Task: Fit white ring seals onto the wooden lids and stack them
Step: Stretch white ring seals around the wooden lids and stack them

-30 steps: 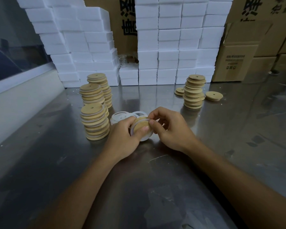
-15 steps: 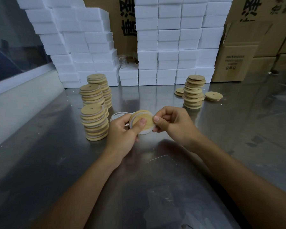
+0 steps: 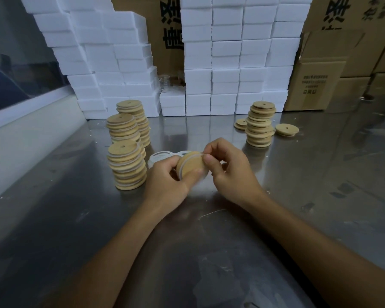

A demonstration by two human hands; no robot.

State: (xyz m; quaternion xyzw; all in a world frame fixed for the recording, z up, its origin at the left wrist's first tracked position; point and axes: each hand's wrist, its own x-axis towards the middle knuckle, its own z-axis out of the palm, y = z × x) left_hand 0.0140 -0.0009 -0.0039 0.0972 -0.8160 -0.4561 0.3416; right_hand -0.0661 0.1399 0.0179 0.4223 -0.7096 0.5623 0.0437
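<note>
Both hands hold one round wooden lid [image 3: 190,164] tilted above the steel table, a white ring seal [image 3: 181,172] running round its edge. My left hand [image 3: 167,183] grips the lid from the left, thumb across its lower face. My right hand [image 3: 229,170] pinches the seal at the lid's upper right rim. Loose white ring seals [image 3: 158,157] lie on the table just behind the hands. Three stacks of lids with seals [image 3: 127,166] stand at the left. A stack of bare lids [image 3: 260,124] stands at the right.
Single lids lie beside the right stack, one at its right [image 3: 286,130] and a few at its left [image 3: 241,124]. White foam blocks [image 3: 227,63] and cardboard boxes [image 3: 316,85] wall off the back. The steel table [image 3: 209,241] stretches toward me.
The lid has turned in my hands and its face now tilts more to the left. My right fingers have moved up along the rim, working the seal round the edge.
</note>
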